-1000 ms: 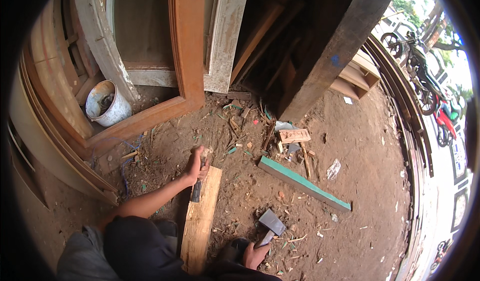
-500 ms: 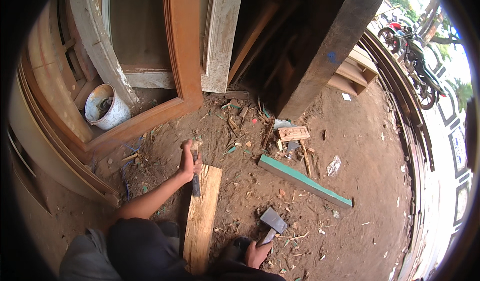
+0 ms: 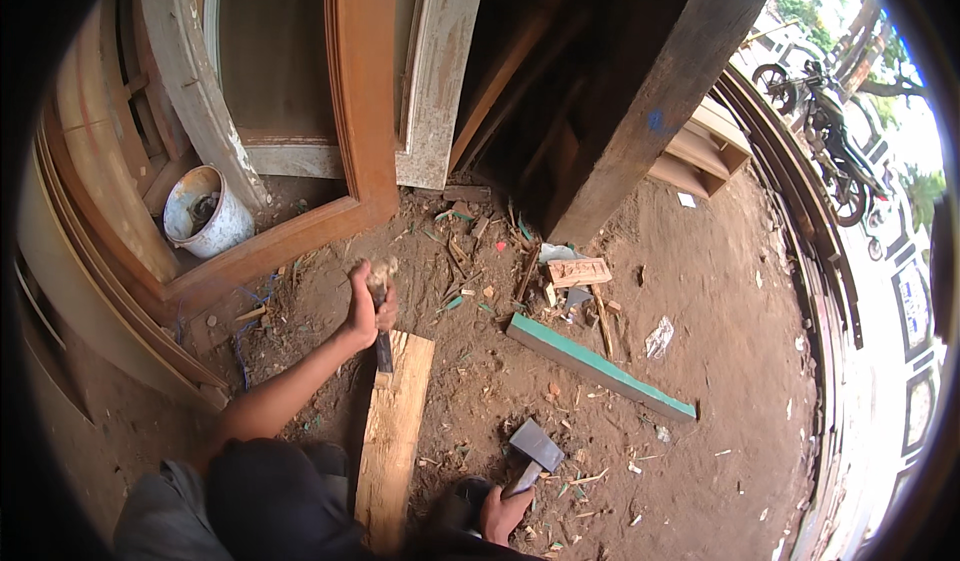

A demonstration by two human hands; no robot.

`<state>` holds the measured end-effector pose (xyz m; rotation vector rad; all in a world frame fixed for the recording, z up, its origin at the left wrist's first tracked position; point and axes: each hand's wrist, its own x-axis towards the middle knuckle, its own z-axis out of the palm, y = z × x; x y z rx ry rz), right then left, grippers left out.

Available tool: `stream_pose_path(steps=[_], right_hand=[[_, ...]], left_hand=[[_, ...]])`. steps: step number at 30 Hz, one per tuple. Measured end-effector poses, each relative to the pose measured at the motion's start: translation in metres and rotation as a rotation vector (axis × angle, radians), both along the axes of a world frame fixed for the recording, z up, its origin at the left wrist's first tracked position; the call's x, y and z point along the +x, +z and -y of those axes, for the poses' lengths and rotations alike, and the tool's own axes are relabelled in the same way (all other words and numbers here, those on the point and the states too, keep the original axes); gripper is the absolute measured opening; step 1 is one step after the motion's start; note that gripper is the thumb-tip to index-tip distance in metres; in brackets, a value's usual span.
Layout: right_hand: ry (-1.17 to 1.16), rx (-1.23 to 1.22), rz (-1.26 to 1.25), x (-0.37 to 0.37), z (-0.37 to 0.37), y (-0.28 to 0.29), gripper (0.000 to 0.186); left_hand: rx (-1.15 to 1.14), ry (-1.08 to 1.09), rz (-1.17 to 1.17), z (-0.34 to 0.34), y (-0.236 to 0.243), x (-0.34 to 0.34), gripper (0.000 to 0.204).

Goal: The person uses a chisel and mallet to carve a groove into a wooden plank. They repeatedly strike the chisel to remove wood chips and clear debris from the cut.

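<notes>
Left hand (image 3: 370, 309) grips a dark chisel (image 3: 384, 349); its tip has shifted toward the far end of the pale board (image 3: 393, 451), so the working spot seems reset; right hand (image 3: 506, 513), wrapped round the hammer (image 3: 537, 445), stays beside the board

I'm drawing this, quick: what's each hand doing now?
Left hand: closed, holding a chisel.
Right hand: closed, holding a hammer.
</notes>
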<state>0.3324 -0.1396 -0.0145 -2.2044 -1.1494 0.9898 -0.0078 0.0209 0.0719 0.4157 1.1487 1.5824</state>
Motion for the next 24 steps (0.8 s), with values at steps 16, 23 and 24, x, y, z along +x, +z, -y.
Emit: stream_pose_path(steps=[16,23,24], right_hand=[[0.004,0.026,0.031,-0.003,-0.001,0.003,0.068],[0.019,0.031,0.047,-0.004,-0.002,0.001,0.069],[-0.003,0.023,0.045,-0.004,-0.002,0.0,0.07]], left_hand=[[0.009,0.03,0.171,-0.013,0.016,-0.035,0.069],[-0.134,-0.119,0.027,0.004,0.007,0.014,0.072],[-0.316,-0.138,0.079,0.007,0.0,0.015,0.072]])
